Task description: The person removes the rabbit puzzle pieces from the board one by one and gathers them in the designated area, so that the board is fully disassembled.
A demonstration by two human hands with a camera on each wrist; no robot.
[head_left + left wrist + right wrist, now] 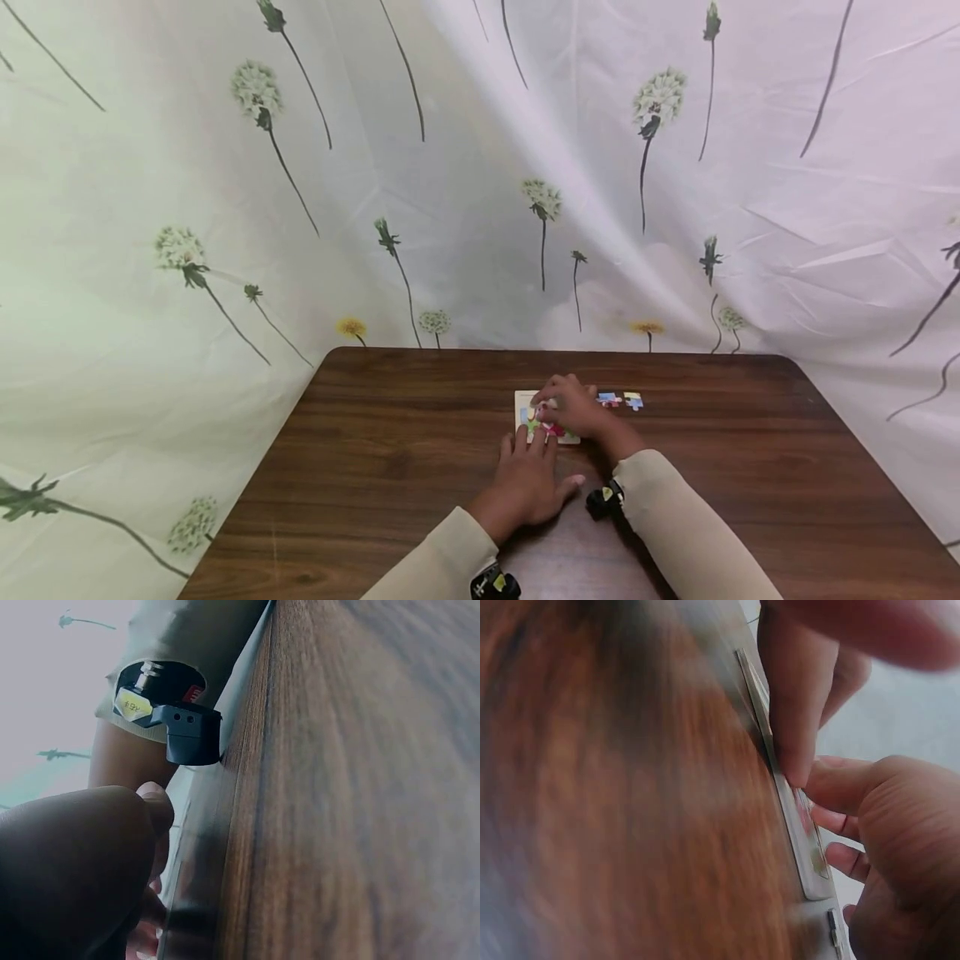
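Note:
A small jigsaw board (519,402) with a pale frame and colourful picture lies toward the far side of the table. My left hand (527,483) rests flat at its near edge, fingers extended onto the frame and thumb spread to the right. Over the board, my right hand (579,412) bends its fingers and thumb around a pinkish puzzle piece (542,411), partly hidden by the fingers. In the right wrist view, the right hand (900,832) has its thumb and fingertips down at the board's surface (816,889), close beside the left fingers (799,727).
Two loose puzzle pieces, one blue and red (610,401) and one blue and yellow (633,401), lie right of the board. The dark wooden table (390,450) ends against a dandelion-print curtain (465,208). Both wrists wear black camera bands.

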